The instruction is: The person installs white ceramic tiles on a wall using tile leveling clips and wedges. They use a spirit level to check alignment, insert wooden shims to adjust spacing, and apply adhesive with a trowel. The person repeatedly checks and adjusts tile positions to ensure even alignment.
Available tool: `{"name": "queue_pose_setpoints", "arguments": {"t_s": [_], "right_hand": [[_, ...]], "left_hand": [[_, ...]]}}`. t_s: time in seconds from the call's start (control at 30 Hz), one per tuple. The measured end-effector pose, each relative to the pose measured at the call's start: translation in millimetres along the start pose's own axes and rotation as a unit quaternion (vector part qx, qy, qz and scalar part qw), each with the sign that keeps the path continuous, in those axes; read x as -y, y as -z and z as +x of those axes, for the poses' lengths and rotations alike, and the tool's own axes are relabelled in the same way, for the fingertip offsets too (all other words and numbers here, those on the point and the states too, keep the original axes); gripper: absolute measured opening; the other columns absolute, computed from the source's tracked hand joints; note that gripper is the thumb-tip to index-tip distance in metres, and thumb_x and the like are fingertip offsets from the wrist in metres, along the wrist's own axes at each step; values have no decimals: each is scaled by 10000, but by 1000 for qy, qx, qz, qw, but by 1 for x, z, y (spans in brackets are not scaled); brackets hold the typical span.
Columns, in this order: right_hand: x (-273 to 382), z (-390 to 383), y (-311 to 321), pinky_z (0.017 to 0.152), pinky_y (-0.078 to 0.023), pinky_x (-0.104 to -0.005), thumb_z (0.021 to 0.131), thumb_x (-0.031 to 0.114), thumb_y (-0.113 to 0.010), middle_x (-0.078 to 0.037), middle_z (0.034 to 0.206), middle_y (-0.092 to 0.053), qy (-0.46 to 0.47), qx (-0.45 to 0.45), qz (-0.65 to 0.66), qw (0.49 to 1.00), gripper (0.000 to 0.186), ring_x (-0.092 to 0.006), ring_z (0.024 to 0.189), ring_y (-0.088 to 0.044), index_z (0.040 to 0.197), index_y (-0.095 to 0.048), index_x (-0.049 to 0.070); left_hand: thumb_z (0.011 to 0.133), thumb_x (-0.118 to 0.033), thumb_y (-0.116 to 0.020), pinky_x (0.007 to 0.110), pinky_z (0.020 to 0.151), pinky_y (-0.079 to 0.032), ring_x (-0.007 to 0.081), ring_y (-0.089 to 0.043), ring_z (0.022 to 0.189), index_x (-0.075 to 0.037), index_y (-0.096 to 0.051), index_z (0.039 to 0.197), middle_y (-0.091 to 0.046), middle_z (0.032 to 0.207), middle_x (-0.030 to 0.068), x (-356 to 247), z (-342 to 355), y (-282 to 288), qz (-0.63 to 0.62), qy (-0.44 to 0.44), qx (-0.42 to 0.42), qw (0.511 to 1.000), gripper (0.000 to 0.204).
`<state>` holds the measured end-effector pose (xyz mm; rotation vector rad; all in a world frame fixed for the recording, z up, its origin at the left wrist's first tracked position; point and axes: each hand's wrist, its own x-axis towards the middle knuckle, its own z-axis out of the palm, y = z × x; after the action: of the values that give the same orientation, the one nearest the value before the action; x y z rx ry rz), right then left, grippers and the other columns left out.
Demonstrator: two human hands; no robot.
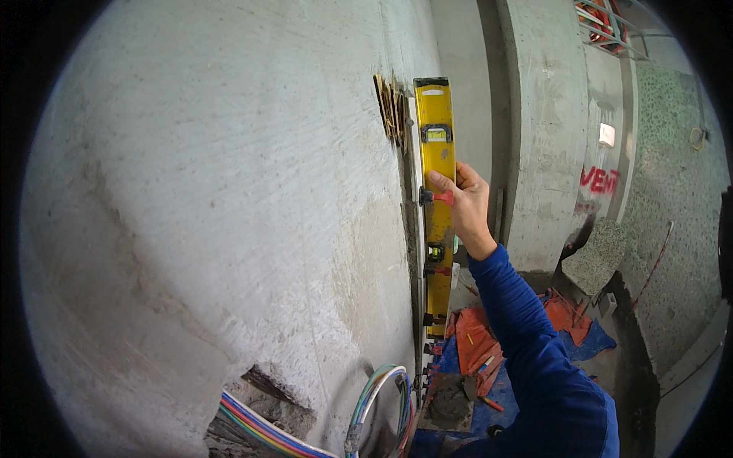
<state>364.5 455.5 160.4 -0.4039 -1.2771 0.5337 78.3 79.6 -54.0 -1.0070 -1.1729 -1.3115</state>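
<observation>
My right hand [467, 200], in a blue sleeve, comes up from the lower right and grips a long yellow spirit level [437, 162]. The thumb lies on its near face, while the other fingers are partly hidden behind it. The level stands upright along the wall's edge, beside a thin pale strip [416, 156]. Small red-and-black clamps [438, 197] sit in a row down that edge, the upper one close below my thumb. Two vials show on the level, one near its top and one lower down. My left hand is out of view.
A grey plastered wall [229, 168] fills the left, with splintered wood [390, 111] near the level's top. Coloured cables [267, 435] loop out at the bottom. Orange sheeting [475, 340] and a blue tarp [496, 393] with tools cover the floor. A concrete column [546, 137] stands right.
</observation>
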Motion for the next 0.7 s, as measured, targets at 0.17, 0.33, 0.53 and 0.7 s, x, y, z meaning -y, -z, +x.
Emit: {"name": "queue_pose_setpoints", "arguments": {"t_s": [0.17,0.33,0.53,0.7], "right_hand": [[2,-1,-1,747,-539,-228,955,135,-795,-77,1005,-760,3,-5,4,1000,322,-82,837,-671,1192,-697,-60],[2,-1,-1,764,-541,-230,959,121,-786,-85,1018,-759,-1,-8,4,1000,320,-86,855,-675,1202,-693,-66],[1,-1,-1,776,-544,-231,951,123,-794,-92,1035,-758,7,-8,3,1000,346,-92,869,-681,1216,-689,-71],[2,-1,-1,772,-545,-228,945,135,-804,-93,1029,-758,1,-12,4,1000,363,-95,862,-685,1219,-688,-74]], "left_hand": [[1014,-268,-639,479,686,-518,330,-608,730,2,-668,780,-635,786,185,0,0,0,-1,-1,1,1000,358],[1013,-269,-639,479,689,-518,331,-608,734,2,-667,784,-635,788,185,0,0,1,-1,-1,0,1000,356],[1013,-270,-639,480,693,-518,331,-609,739,2,-666,788,-635,792,185,-1,0,2,0,-2,1,1000,353],[1012,-270,-638,481,696,-518,331,-609,743,1,-665,791,-635,795,185,-1,-1,2,0,-1,2,1000,351]]}}
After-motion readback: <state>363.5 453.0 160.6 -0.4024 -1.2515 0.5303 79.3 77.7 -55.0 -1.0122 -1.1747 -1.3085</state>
